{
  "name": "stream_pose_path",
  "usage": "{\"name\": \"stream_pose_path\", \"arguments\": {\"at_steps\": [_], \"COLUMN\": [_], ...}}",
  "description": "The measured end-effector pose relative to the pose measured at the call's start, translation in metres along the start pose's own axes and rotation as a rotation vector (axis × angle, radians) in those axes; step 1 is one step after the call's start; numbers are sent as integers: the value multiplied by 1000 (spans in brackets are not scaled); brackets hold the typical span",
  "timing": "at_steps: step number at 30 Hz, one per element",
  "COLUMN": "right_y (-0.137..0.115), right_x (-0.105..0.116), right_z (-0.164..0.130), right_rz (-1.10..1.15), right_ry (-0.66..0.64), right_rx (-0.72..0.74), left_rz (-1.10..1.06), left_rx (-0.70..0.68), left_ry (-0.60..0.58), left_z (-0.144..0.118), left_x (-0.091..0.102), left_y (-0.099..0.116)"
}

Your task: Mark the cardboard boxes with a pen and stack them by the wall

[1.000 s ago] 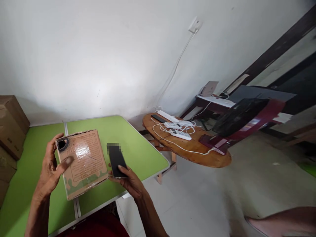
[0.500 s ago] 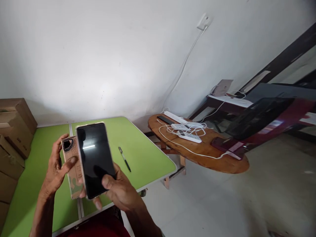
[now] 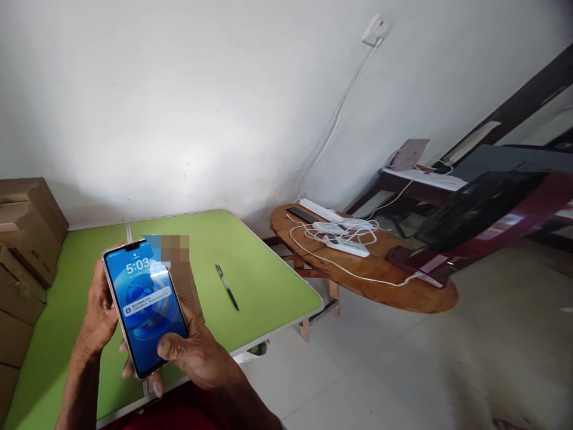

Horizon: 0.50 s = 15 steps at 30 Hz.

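Observation:
The smartphone (image 3: 147,322) is tilted over the green table, its screen lit with a blue lock screen reading 5:03. My left hand (image 3: 96,316) is closed along its left edge, most of its fingers hidden behind it. My right hand (image 3: 201,352) grips the lower part, thumb over the screen and fingertips showing below. A brown cardboard-like piece (image 3: 187,289) shows behind the phone's right side, partly covered by a pixelated patch; what supports it is hidden. A black and clear pen (image 3: 227,288) lies on the green table (image 3: 264,286) to the right.
Cardboard boxes (image 3: 27,239) are stacked at the left. Right of the green table stands an oval wooden table (image 3: 380,289) with white power strips (image 3: 347,245), tangled cables and a dark red chair-like object (image 3: 501,221). A socket (image 3: 376,31) is on the wall.
The phone has moved left and its dark screen has lit up. The brown piece, earlier in my left hand, now shows at the phone's right. My left hand now grips the phone.

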State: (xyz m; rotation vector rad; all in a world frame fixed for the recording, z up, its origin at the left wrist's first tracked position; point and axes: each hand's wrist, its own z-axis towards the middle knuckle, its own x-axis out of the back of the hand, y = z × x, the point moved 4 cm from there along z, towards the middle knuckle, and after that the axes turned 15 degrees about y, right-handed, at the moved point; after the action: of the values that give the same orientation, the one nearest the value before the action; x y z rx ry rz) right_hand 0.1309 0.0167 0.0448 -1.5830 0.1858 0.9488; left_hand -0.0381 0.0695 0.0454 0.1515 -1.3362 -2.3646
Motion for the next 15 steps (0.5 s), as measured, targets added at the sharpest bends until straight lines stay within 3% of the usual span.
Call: {"name": "stream_pose_path", "arguments": {"at_steps": [4,7,12,15], "right_y": [-2,-10,-37,-40], "right_x": [8,28,100,145], "right_z": [-7,-18,-42,-51], "right_rz": [-1,5,-51,-102], "right_ry": [44,130,606,878], "right_rx": [10,78,270,339], "left_rz": [-37,-12,20,11], "left_rx": [27,75,100,91], "left_ry": [-22,-17,-8,-14], "left_z": [2,4,5,6], "left_x": [0,0,-1,-2], "left_y": [3,5,8,8]}}
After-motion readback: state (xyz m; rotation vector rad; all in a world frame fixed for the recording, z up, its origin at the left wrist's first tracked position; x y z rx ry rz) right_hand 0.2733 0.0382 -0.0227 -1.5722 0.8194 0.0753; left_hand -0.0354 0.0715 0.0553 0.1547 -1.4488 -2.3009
